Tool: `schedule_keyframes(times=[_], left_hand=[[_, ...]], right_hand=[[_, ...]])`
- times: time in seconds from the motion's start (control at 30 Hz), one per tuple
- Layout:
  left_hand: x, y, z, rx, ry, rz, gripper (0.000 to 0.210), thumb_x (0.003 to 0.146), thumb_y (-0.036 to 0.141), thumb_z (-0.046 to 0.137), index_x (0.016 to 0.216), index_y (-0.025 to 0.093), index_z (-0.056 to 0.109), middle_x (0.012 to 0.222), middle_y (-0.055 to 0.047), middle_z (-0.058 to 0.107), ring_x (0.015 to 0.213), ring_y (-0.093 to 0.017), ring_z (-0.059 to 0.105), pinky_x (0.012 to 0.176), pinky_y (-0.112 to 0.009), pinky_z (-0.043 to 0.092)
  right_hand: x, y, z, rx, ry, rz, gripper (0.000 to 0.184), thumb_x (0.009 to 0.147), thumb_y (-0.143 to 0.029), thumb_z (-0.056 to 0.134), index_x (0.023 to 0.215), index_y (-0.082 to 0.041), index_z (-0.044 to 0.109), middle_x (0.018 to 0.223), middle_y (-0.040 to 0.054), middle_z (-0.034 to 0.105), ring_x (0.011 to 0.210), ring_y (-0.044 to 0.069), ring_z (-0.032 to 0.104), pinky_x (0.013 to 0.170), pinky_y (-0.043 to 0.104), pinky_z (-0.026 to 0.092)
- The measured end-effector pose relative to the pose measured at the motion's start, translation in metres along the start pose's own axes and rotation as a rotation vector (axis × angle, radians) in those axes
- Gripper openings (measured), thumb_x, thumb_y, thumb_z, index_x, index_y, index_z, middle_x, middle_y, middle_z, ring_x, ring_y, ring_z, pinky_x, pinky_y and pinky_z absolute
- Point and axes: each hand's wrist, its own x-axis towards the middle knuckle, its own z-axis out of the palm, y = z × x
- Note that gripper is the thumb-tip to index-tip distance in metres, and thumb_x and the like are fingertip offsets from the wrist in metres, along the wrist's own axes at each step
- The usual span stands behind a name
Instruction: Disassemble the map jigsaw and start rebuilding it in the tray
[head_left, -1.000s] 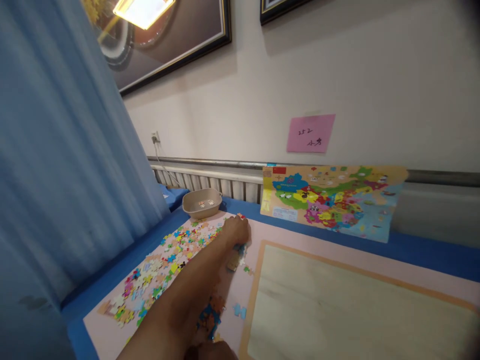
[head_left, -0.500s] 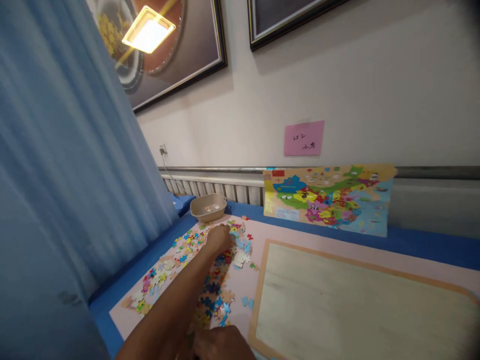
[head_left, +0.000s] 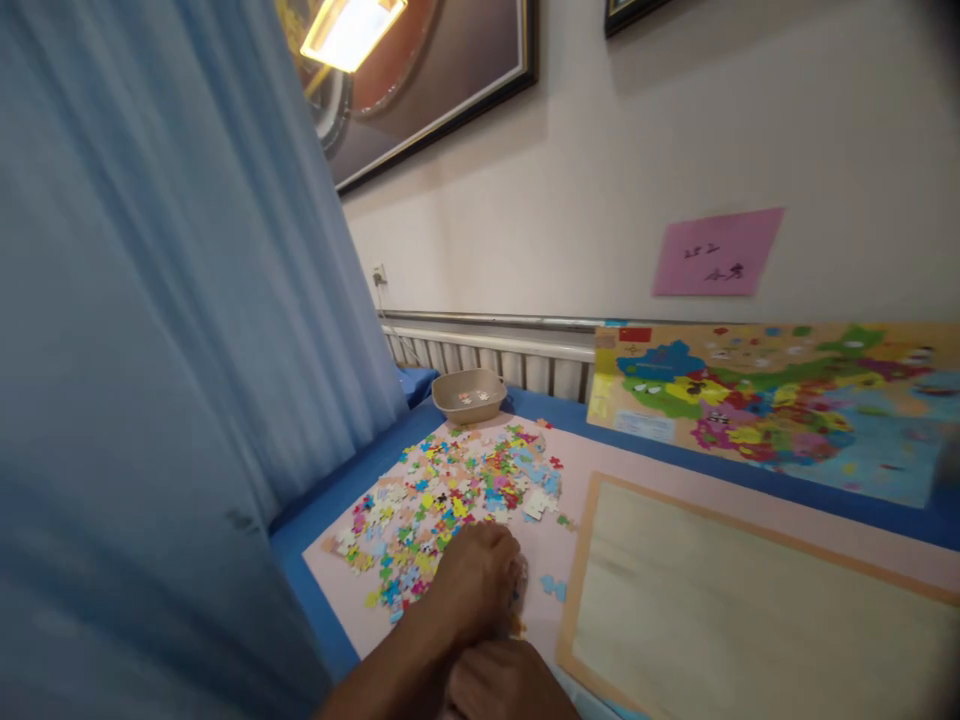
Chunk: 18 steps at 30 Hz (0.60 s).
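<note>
Clock = read from my L hand, 12 straight up the view. My L hand (head_left: 480,580) is low over the pink sheet (head_left: 576,480), fingers curled down & bunched, at the near R edge of the main spread of puzzle pcs (head_left: 442,495). Can't tell if there's a pc in that grip: fingertips hidden behind the knuckles, & the bit just beside them at 3 is blurred. My R hand (head_left: 514,685) sits approx 5–6 o'clock, v. close to L wrist, back of hand up, fingers folded under; can't tell what, if anything, it's holding.

Puzzle pcs fan out from approx 9 round to 1, mixed colours, mostly loose, some overlapping. Whitish clump (head_left: 537,503) at 1–2, small green pc (head_left: 565,522) at 2, lt blue pcs (head_left: 553,587) at 3, apart from the rest. Beige basin (head_left: 469,414) at 12, past the spread, w/ a few pcs in it. Pale board (head_left: 750,600) w/ tan border at 3, lying flat, L edge near the lt blue pcs.

Map poster (head_left: 750,400) at 2, leaning up by the wall; pink note (head_left: 716,255) w/ handwriting at 1–2, on the wall above it. Blue cover (head_left: 319,620) under the sheet; blue curtain (head_left: 150,300) at 10.
</note>
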Motion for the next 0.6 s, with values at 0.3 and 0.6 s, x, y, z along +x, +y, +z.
schedule_keyframes(times=[0.3, 0.6], left_hand=[[-0.103, -0.019, 0.026, 0.097, 0.519, -0.076, 0.026, 0.094, 0.013, 0.055, 0.114, 0.022, 0.069, 0.119, -0.010, 0.078, 0.104, -0.026, 0.074, 0.090, -0.043, 0.064], [-0.109, -0.018, 0.039, 0.136, 0.560, -0.173, 0.025, 0.093, 0.014, 0.056, 0.111, 0.024, 0.070, 0.121, -0.011, 0.077, 0.111, -0.029, 0.074, 0.093, -0.046, 0.063]], right_hand=[[0.004, -0.019, -0.003, 0.066, 0.431, -0.115, 0.050, 0.115, -0.049, 0.039, 0.073, -0.024, 0.049, 0.059, -0.0047, 0.058, 0.051, 0.014, 0.049, 0.052, 0.036, 0.028], [-0.001, -0.023, 0.008, 0.063, 0.356, -0.076, 0.055, 0.114, -0.057, 0.035, 0.071, -0.024, 0.045, 0.056, -0.0048, 0.055, 0.047, 0.015, 0.049, 0.048, 0.039, 0.027]])
